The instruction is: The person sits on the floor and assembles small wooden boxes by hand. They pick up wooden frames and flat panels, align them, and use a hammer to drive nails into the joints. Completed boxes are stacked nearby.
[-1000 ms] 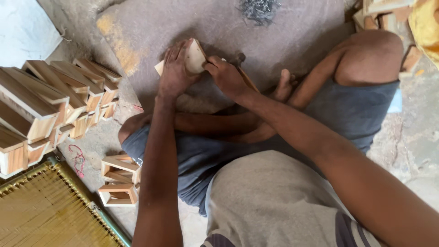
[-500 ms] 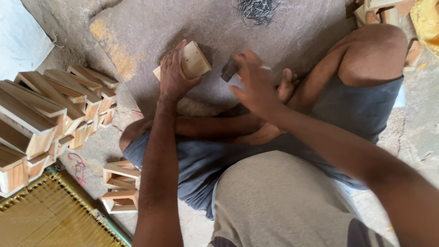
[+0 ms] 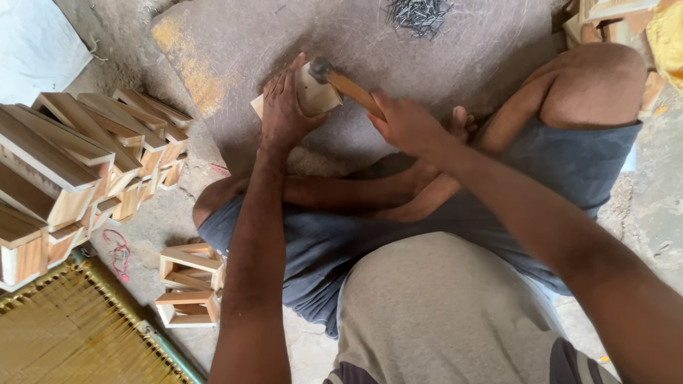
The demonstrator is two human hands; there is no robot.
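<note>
On the stone slab [image 3: 441,78], my left hand [image 3: 281,107] grips a half-built wooden box [image 3: 313,91]; right hand [image 3: 405,124] clenches the hammer [image 3: 340,82]; finished boxes [image 3: 78,163] stacked left.

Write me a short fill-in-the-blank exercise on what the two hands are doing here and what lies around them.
1. The right hand grips a hammer by its ____ handle.
2. The left hand steadies a small ____ piece on the stone slab.
3. A heap of loose ____ lies at the slab's far edge.

Missing words: wooden; wooden; nails
</note>
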